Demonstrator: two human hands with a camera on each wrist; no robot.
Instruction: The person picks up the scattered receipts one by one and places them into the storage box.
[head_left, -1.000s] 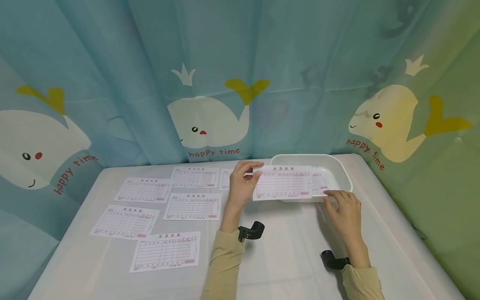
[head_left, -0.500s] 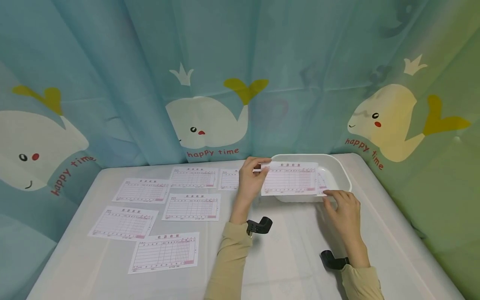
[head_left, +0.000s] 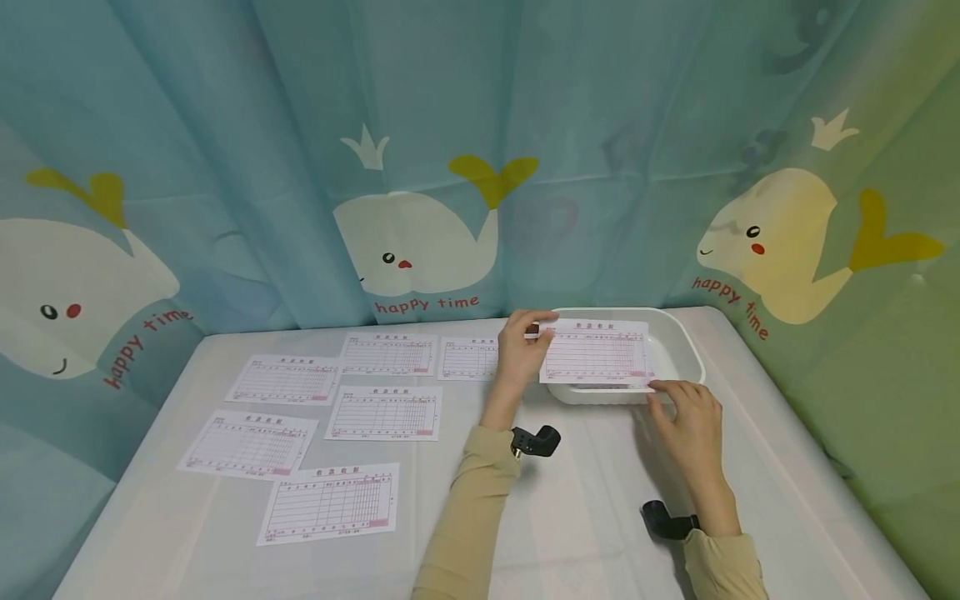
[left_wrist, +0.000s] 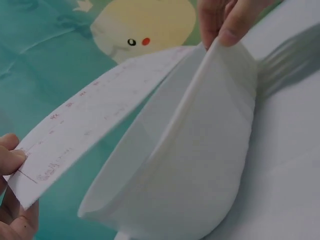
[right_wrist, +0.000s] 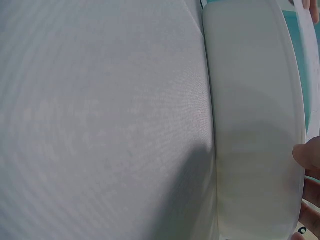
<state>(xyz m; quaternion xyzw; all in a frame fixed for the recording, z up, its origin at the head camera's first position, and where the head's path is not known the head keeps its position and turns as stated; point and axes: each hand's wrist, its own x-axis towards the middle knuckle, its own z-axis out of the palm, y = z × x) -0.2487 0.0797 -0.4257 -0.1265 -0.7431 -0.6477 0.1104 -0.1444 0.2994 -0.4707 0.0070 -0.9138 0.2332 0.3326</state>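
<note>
My left hand (head_left: 523,358) pinches the left end of a white receipt slip (head_left: 592,354) printed with a pink-red grid. The slip is stretched over the white plastic basin (head_left: 678,346), covering much of its opening in the head view. From the left wrist, the slip (left_wrist: 95,107) slopes across above the basin (left_wrist: 200,145), its far end near the right hand. My right hand (head_left: 690,429) grips the basin's front right rim, thumb (right_wrist: 306,155) outside and fingers over the inner side. The basin's floor is mostly hidden by the slip.
On the white-covered table, several similar receipt slips lie spread out left of the basin, including a front one (head_left: 330,504), a middle one (head_left: 385,414) and one (head_left: 461,358) partly behind the left hand. A blue-green curtain (head_left: 420,83) with whales hangs behind.
My left hand has moved right and slightly farther back, carrying the slip over the basin and hiding the slip seen behind it earlier. The right hand has stayed at the rim.
</note>
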